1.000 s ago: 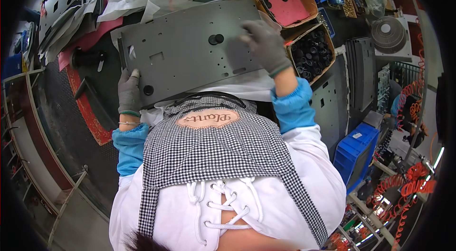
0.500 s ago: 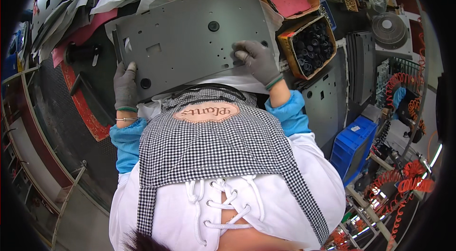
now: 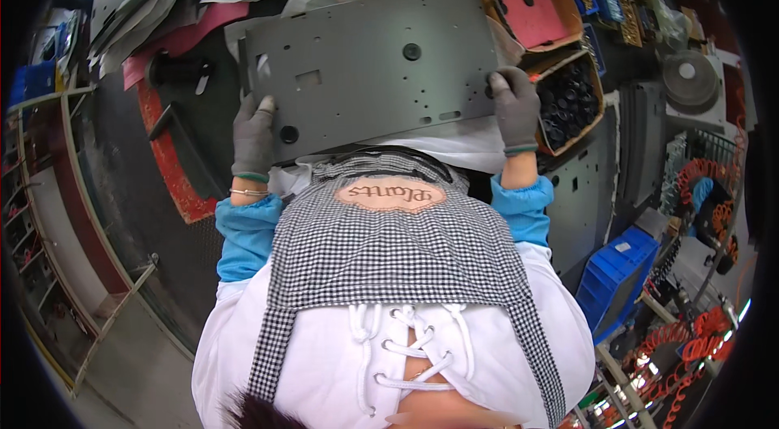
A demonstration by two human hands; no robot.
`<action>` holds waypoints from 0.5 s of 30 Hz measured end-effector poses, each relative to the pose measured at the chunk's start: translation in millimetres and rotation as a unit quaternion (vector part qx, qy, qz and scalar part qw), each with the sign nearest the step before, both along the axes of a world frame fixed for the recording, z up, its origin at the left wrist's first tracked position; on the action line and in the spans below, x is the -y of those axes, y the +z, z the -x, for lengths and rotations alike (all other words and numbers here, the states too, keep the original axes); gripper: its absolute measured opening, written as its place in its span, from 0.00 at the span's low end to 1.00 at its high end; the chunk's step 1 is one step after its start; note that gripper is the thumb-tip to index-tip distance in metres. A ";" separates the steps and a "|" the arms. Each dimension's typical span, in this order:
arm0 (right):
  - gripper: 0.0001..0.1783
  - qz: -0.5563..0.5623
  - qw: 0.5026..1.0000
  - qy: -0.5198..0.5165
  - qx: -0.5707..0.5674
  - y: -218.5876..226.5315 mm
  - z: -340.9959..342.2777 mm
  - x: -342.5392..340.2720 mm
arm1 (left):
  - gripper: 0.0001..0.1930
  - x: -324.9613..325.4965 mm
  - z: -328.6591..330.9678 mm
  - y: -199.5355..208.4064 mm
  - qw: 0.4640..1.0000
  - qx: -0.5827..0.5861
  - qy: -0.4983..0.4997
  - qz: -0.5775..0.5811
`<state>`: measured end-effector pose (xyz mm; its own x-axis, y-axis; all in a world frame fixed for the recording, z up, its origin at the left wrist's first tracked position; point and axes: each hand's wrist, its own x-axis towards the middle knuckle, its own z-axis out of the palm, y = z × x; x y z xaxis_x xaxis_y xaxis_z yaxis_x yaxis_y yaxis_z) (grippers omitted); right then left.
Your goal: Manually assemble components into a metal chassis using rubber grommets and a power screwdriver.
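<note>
One grey panel [image 3: 357,96] is lying centrally: two black plugs [image 3: 411,51] apparently seated, several holes [image 3: 308,79] standing bare; left hand [image 3: 254,137] clasping its left edge, right hand [image 3: 517,108] curling half-closed by a third plug [image 3: 490,90], far right, hold unclear.

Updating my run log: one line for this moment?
left hand: gray panel, left edge | right hand: panel's right edge | loose black caps: right of panel

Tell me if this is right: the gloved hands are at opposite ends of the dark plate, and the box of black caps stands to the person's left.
The side is wrong: the head view shows the box of black caps to the person's right. The left hand and right hand are indeed at opposite ends of the dark plate.
</note>
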<state>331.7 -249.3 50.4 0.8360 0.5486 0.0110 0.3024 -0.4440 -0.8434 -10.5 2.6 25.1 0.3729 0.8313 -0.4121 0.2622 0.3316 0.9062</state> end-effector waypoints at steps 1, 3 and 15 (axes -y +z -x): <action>0.08 -0.018 0.999 0.029 -0.003 5.2 -0.3 -6.8 | 0.21 2.4 -2.0 3.4 1.000 0.000 0.017 0.001; 0.08 -0.032 0.989 0.124 0.070 18.6 11.8 -31.9 | 0.20 -1.0 3.4 -5.5 0.999 0.044 -0.004 0.007; 0.10 -0.012 0.967 0.155 0.202 20.6 13.2 -85.6 | 0.25 -0.1 6.9 23.8 0.985 0.144 -0.059 0.078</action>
<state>318.6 -163.7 70.9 0.5555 0.7681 0.3183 0.7256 -0.2609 -0.6368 -17.4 2.7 48.8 0.5837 0.7095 -0.3948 0.0479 0.4554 0.8890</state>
